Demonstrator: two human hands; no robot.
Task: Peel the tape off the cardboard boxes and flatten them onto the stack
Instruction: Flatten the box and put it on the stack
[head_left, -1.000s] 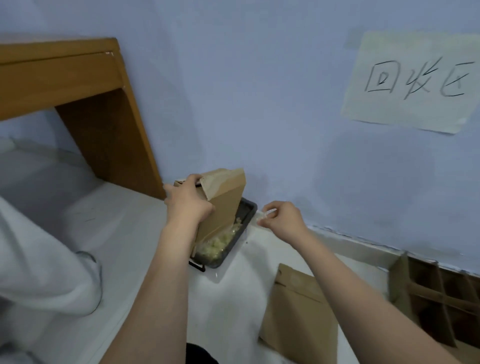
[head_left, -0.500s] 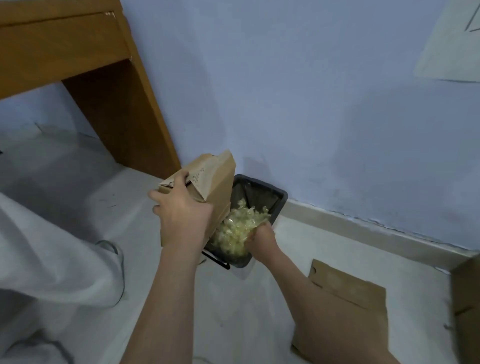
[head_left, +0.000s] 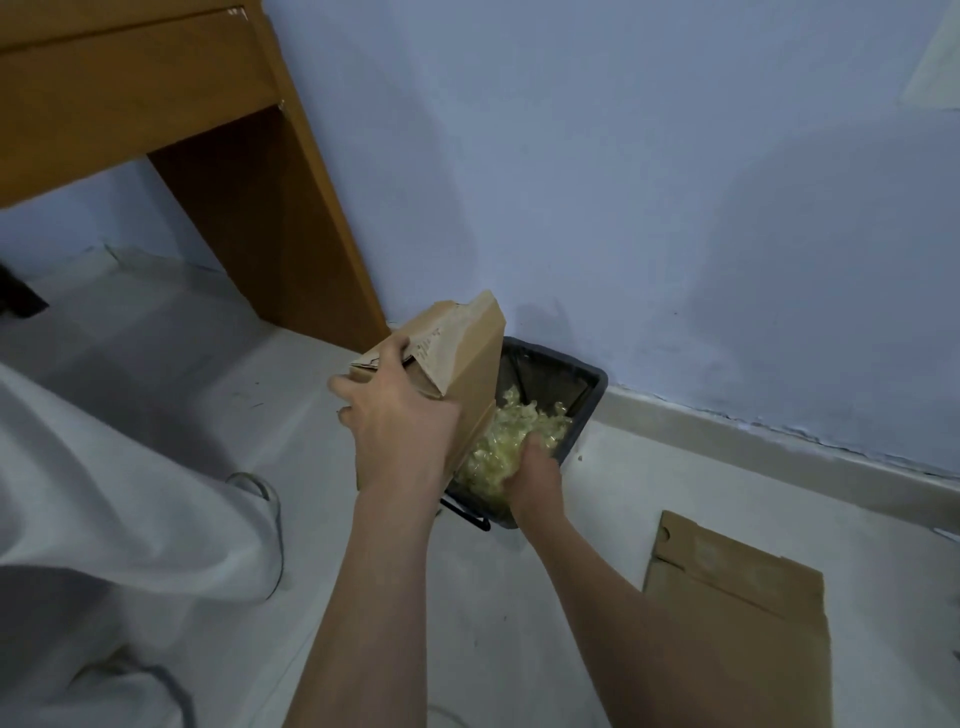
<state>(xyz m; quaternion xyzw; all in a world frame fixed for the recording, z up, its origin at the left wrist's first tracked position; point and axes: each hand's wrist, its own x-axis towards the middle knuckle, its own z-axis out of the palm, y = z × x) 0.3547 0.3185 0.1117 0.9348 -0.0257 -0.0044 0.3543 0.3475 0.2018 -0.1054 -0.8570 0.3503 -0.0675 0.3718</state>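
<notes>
I hold the cardboard box (head_left: 457, 374) up in my left hand (head_left: 400, 421), with my fingers curled round its top corner. I keep it lifted and tipped so it is out of the way of the bin (head_left: 566, 384) just behind it. My right hand (head_left: 535, 467) is down in the bin, on the heap of crumpled tape (head_left: 514, 436). I think I am dropping off a bit of tape there, so it does not stick to me. My fingers are hidden in the heap, so I cannot tell if they are spread or pinching.

The bin sits tight against the wall (head_left: 675, 208), and the box edge hangs over its left rim. The wooden desk leg (head_left: 270, 228) is close on the left. The floor (head_left: 493, 597) to the right has more room. The stack of flat cardboard (head_left: 753, 613) lies there, near my right arm, so that is where the box can go once I press it flat.
</notes>
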